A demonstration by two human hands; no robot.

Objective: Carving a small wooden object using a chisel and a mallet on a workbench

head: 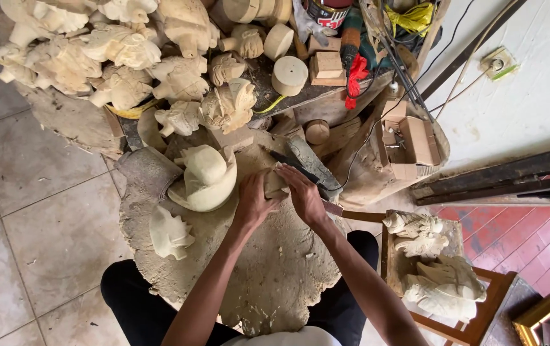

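My left hand (pixel 252 200) and my right hand (pixel 302 195) are closed together around a small pale block of wood (pixel 273 182) on a rough, dusty stump surface (pixel 275 269). A dark flat blade or tool (pixel 294 165) lies just beyond the block, beside a grey strip. A large rounded pale carving (pixel 206 178) rests to the left of my left hand. A smaller carved piece (pixel 169 234) lies further left near the stump's edge.
A heap of pale carved wooden figures (pixel 115 51) fills the upper left. Round wooden blanks (pixel 289 75), a small open box (pixel 412 141), cables and tools crowd the back. Finished carvings (pixel 438 282) sit on a wooden stool at right. Grey floor tiles lie at left.
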